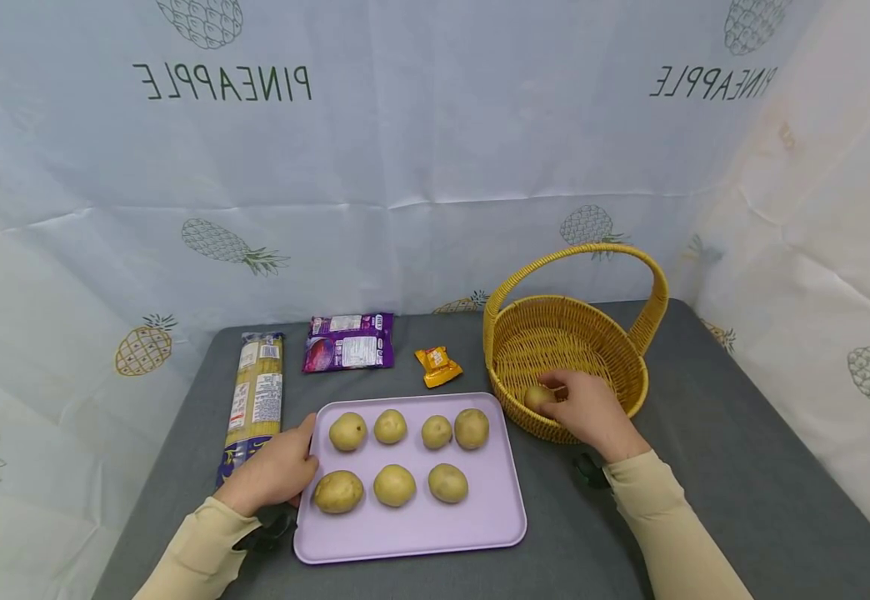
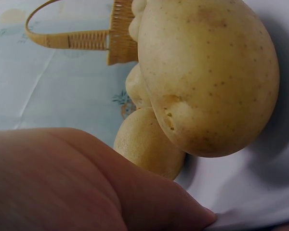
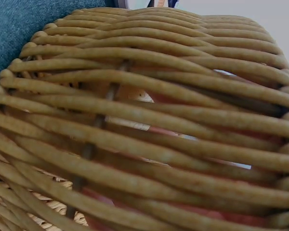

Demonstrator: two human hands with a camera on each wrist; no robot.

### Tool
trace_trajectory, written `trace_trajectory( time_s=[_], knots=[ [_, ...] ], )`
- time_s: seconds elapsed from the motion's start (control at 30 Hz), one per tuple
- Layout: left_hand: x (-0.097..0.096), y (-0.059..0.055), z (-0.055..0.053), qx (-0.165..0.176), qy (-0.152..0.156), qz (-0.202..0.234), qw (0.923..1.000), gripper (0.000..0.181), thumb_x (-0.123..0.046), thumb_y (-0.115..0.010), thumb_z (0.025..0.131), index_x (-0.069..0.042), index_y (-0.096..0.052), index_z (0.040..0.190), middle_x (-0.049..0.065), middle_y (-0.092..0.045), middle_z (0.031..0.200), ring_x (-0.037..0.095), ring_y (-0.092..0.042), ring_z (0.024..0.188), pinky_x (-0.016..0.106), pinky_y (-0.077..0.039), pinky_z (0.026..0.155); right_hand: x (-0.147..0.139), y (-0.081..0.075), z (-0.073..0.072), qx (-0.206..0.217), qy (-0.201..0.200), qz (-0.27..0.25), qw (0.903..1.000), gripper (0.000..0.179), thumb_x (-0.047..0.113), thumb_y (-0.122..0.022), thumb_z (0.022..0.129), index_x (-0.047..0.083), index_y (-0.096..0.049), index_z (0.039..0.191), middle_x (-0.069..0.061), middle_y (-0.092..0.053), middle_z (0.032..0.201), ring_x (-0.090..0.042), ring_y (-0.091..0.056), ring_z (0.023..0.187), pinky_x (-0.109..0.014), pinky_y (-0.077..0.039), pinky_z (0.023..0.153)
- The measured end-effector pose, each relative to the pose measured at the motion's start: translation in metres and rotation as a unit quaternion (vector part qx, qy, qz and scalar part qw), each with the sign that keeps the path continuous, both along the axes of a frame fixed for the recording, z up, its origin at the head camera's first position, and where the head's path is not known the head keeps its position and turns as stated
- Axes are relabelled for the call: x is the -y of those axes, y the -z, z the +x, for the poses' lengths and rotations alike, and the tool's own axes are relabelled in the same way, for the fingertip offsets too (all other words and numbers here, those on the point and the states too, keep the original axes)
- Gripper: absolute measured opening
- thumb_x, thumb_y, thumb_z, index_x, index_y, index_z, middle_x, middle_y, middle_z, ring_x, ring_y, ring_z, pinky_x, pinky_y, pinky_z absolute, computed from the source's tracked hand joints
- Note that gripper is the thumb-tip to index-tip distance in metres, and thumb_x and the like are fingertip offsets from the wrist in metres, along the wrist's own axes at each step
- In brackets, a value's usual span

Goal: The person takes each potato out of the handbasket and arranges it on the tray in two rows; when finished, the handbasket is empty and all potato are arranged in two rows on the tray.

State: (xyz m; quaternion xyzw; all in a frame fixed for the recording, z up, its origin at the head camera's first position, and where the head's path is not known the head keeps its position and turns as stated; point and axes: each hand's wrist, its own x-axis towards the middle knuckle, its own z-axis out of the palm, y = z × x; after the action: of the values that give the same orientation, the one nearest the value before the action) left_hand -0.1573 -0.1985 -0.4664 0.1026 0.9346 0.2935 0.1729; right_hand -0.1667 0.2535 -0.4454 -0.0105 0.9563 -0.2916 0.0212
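My left hand (image 1: 276,469) grips the left edge of a lilac tray (image 1: 412,542), its thumb on the rim in the left wrist view. Several potatoes lie on the tray in two rows; a large potato (image 2: 209,77) fills much of the left wrist view. Inside the front of a yellow wicker basket (image 1: 633,379) with a tall handle, my right hand (image 1: 588,408) holds a small potato (image 1: 537,397) between thumb and fingers. In the right wrist view the basket's woven wall (image 3: 149,110) covers most of that hand and potato.
A pack of spaghetti (image 1: 257,392) lies left of the tray, partly behind my left hand. Behind the tray are a purple packet (image 1: 348,342) and a small orange packet (image 1: 438,367). A pineapple-print cloth (image 1: 435,150) hangs beyond the grey table (image 1: 750,467).
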Motion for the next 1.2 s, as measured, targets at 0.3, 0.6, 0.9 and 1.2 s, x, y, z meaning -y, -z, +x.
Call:
trace_trajectory(
  time_s=[0.3,0.6,0.9,1.2],
  knots=[
    [-0.0005,-0.0002,0.0004,0.003,-0.001,0.003,1.0000,0.073,-0.002,-0.055,0.100,0.017,-0.024,0.163,0.032,-0.069,0.118,0.018,-0.061,0.046,0.035,-0.053,0.046,-0.0004,0.0007,0.0007,0.003,-0.001,-0.005,1.0000,0.041,0.020,-0.080,0.096,0.004,-0.075,0.133,-0.018,-0.077,0.125,-0.034,-0.075,0.110,-0.053,-0.061,0.092],
    [-0.0009,-0.0006,0.0002,0.003,-0.001,0.001,1.0000,0.074,-0.002,-0.055,0.099,0.017,-0.024,0.163,0.033,-0.068,0.121,0.017,-0.061,0.047,0.035,-0.054,0.046,-0.0009,0.0012,-0.0006,0.006,-0.001,0.001,1.0000,0.042,0.019,-0.080,0.095,0.003,-0.074,0.133,-0.019,-0.077,0.124,-0.035,-0.074,0.109,-0.054,-0.061,0.091],
    [-0.0008,-0.0008,0.0000,0.007,0.000,-0.001,1.0000,0.074,-0.002,-0.055,0.100,0.018,-0.022,0.163,0.035,-0.066,0.127,0.017,-0.062,0.048,0.033,-0.054,0.046,0.0006,0.0019,-0.0015,0.005,0.004,0.005,1.0000,0.042,0.020,-0.080,0.095,0.004,-0.075,0.133,-0.018,-0.077,0.125,-0.034,-0.074,0.110,-0.053,-0.060,0.093],
    [-0.0010,-0.0020,-0.0003,0.013,-0.004,-0.003,0.9999,0.075,-0.003,-0.056,0.101,0.017,-0.021,0.164,0.035,-0.065,0.131,0.017,-0.062,0.050,0.034,-0.054,0.047,0.0013,0.0011,-0.0021,-0.025,0.010,0.009,0.9996,0.041,0.023,-0.082,0.095,0.004,-0.076,0.131,-0.016,-0.078,0.120,-0.032,-0.074,0.105,-0.052,-0.062,0.089]
  ],
)
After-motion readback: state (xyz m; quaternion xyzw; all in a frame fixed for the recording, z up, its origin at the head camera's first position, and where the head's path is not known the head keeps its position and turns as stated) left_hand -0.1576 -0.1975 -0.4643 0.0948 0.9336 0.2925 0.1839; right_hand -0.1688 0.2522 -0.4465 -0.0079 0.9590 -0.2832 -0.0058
